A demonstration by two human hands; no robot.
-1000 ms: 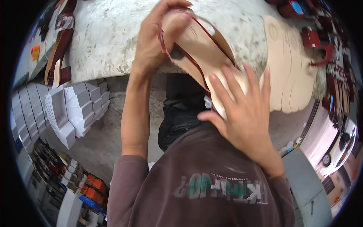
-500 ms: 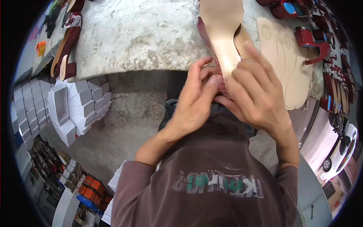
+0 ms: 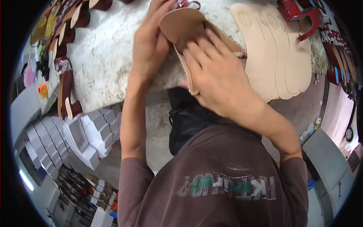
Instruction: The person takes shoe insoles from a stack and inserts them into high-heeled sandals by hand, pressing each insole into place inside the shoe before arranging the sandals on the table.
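Note:
A shoe [image 3: 223, 39] with a loose tan insole [image 3: 182, 23] lies tilted at the front of the worktable, its heel end pointing away from me. Dark red loops show just beyond its heel. My left hand [image 3: 149, 49] is closed around the far left side of the heel end, its fingertips blurred and partly out of sight. My right hand [image 3: 223, 77] reaches into the shoe, fingers laid along the insole, while a thumb tip shows outside the near left edge. Right of the shoe lies a row of overlapping tan insoles [image 3: 261, 56].
A dark red heeled shoe [image 3: 293, 11] stands beyond the insoles. Several more shoes line the table's left [image 3: 66, 89] and right [image 3: 336, 56] edges. Below the table at left are stacked white boxes [image 3: 85, 136]. A grey cabinet [image 3: 331, 162] stands at lower right.
My left hand has moved from the near end of the shoe to its far heel end. My right hand has slid inside over the insole. The shoe has turned and shifted left.

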